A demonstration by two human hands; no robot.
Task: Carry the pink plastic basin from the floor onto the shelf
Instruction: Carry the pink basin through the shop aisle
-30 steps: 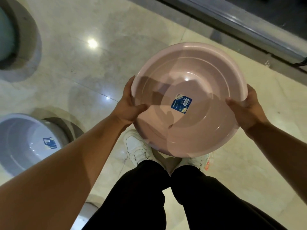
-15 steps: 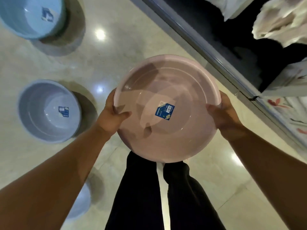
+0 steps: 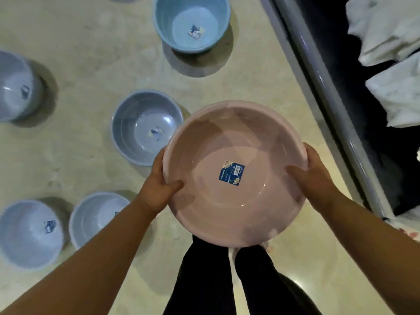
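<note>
Floor (image 3: 91,53): pale, polished, marbled stone beneath both hands.
Outer grey basin (image 3: 16,87): round, smooth plastic, on the floor far left of the left hand.
Lower grey basins (image 3: 29,233) (image 3: 95,214): two matching round tubs side by side, left of the left forearm.
Nearest grey basin (image 3: 143,126): the same glossy plastic, just beyond the left knuckles (its bottom label is too blurred to read).
Left hand (image 3: 159,189): grips the pink rim, thumb hooked inside, fingers hidden beneath.
Blue basin (image 3: 192,21): round, deeper, on the floor well ahead of the left hand.
Pink basin (image 3: 227,133): round, shallow, smooth plastic, held level in the air between both hands, above black trouser legs (image 3: 204,280).
Sticker (image 3: 231,175): blue square set diamond-wise at the pink basin's centre, reading "MODERN", with a pale flower at one corner.
Right hand (image 3: 316,178): clasps the opposite rim, thumb lying down the inner wall.
Shelf (image 3: 322,87): grey metal edge rail right of the right hand, dark inside, holding crumpled white bundles (image 3: 391,30).
</note>
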